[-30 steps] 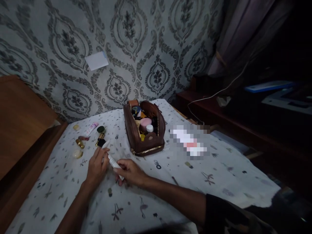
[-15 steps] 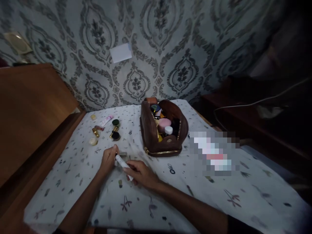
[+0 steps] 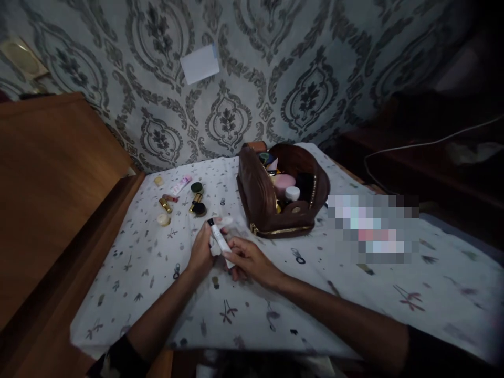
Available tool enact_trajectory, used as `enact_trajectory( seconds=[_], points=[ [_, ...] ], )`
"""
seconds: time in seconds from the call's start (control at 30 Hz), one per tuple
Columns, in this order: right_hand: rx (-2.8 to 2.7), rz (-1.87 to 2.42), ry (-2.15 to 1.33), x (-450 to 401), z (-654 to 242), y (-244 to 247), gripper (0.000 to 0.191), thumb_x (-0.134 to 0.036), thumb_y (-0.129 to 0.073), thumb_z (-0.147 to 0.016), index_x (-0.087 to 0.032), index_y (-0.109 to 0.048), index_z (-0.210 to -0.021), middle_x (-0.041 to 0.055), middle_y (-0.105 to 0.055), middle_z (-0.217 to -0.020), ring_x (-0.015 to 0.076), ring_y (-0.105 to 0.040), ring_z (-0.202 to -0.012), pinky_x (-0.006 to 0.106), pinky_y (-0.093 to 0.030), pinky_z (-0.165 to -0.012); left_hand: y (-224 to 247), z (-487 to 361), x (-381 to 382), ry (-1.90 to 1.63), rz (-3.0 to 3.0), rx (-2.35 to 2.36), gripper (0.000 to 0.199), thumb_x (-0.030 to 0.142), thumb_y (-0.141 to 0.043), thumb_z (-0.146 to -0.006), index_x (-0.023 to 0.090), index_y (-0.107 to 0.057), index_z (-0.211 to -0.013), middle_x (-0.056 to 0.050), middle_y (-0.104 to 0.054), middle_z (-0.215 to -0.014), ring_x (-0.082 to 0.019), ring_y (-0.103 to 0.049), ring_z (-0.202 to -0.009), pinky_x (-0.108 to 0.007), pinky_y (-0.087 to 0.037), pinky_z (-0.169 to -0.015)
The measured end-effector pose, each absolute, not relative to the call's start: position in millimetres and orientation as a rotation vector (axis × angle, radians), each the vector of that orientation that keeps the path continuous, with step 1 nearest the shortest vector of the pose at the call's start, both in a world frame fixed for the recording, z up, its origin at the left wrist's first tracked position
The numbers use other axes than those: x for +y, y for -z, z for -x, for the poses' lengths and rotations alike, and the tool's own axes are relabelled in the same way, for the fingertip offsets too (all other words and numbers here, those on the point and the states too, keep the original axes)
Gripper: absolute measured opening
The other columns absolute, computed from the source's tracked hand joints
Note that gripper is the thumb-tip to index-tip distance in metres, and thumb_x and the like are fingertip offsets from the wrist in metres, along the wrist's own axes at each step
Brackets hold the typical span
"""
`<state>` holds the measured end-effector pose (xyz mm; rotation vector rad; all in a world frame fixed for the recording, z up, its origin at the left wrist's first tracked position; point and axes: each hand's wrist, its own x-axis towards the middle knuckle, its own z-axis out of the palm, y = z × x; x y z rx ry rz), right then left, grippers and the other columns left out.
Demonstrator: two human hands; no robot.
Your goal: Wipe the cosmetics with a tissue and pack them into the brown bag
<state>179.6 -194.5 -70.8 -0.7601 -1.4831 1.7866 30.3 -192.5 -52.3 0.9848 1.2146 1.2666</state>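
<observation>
A white tube with a black cap (image 3: 220,240) is pinched at its lower end by my right hand (image 3: 250,260). My left hand (image 3: 201,251) is closed beside the capped end, holding a crumpled, clear or whitish wrap (image 3: 214,249) that lies under the tube. Just beyond and to the right stands an open brown bag (image 3: 258,197) packed with cosmetics, among them a pink round item (image 3: 284,183) and a white-lidded jar (image 3: 292,193).
Small cosmetics lie at the back left: a pink tube (image 3: 181,185), a gold piece (image 3: 165,205), a cream jar (image 3: 163,219), a green-lidded jar (image 3: 197,187) and a black-lidded one (image 3: 199,209). A pixelated patch covers something at right. A wooden panel (image 3: 59,152) borders the left.
The view has shifted, so the table and bag appear further right. The tube's black cap now shows clearly, and the whitish wrap is more visible between my hands.
</observation>
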Motion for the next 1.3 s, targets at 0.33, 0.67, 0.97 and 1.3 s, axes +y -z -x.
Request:
enact_trajectory(
  seconds=[0.33,0.67,0.97,1.3],
  points=[
    [-1.352,0.905,-1.822,-192,-179,66,0.052,-0.066,-0.065,-0.076,-0.016,-0.057,-0.067,-0.002,-0.061,-0.053,0.0076,-0.051,-0.034,0.018,-0.033,-0.032,52,-43,-203,-1.052,-0.904,0.939,0.058,0.064,-0.068,-0.076,0.02,-0.057,-0.111,0.004,-0.061,-0.064,-0.012,-0.057,-0.05,-0.023,-0.042,-0.046],
    [-1.501,0.986,-1.515,-201,-184,67,0.05,-0.064,-0.062,-0.082,-0.019,-0.052,-0.062,-0.0026,-0.056,-0.052,0.0086,-0.047,-0.034,0.022,-0.033,-0.034,41,-17,-196,-1.197,-1.049,1.031,0.045,0.06,-0.066,-0.081,0.018,-0.059,-0.093,0.003,-0.061,-0.062,-0.011,-0.054,-0.053,-0.021,-0.041,-0.052],
    [-1.357,0.819,-1.39,-197,-185,63,0.05,-0.06,-0.063,-0.082,-0.023,-0.049,-0.112,-0.0034,-0.054,-0.077,0.0093,-0.052,-0.047,0.024,-0.042,-0.044,39,-8,-191,-0.782,-1.459,1.029,0.059,0.069,-0.054,-0.083,0.014,-0.061,-0.063,0.0,-0.055,-0.054,-0.01,-0.043,-0.049,-0.022,-0.031,-0.049],
    [-1.288,0.844,-1.373,-191,-187,62,0.034,-0.053,-0.063,-0.082,-0.02,-0.055,-0.086,-0.0048,-0.047,-0.067,0.0068,-0.042,-0.045,0.023,-0.034,-0.044,42,-2,-189,-0.712,-1.528,1.084,0.06,0.072,-0.051,-0.082,0.017,-0.052,-0.058,0.003,-0.044,-0.05,-0.011,-0.037,-0.048,-0.023,-0.028,-0.049]
  ],
)
